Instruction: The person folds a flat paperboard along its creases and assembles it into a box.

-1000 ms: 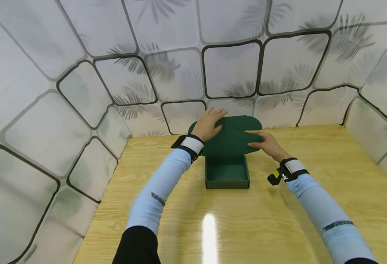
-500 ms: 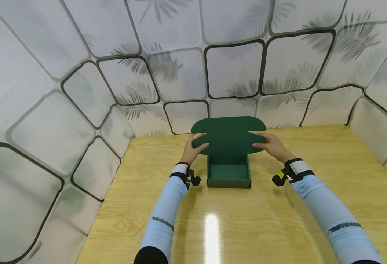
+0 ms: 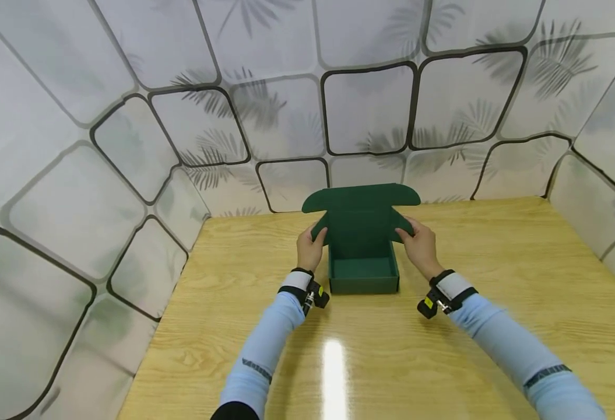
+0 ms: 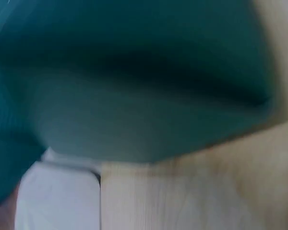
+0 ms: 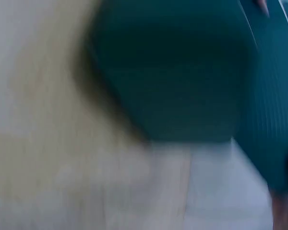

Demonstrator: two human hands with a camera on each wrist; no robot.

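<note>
A dark green cardboard box stands on the table with its lid raised upright at the back. My left hand pinches the lid's left side flap, thumb in front. On the other side, my right hand pinches the right side flap the same way. Both flaps are bent forward from the lid. Above them a wide tuck flap with rounded ends spreads along the top. In the left wrist view the green box is blurred, as is the box in the right wrist view.
The box rests on a light wooden table with a bright glare streak near the front. Behind and to the left hangs a patterned curtain. Each wrist carries a strapped camera.
My left hand has come down from the lid's top to its left flap and grips it. Both side flaps, spread flat before, are now folded forward, and both hands have moved slightly toward me.
</note>
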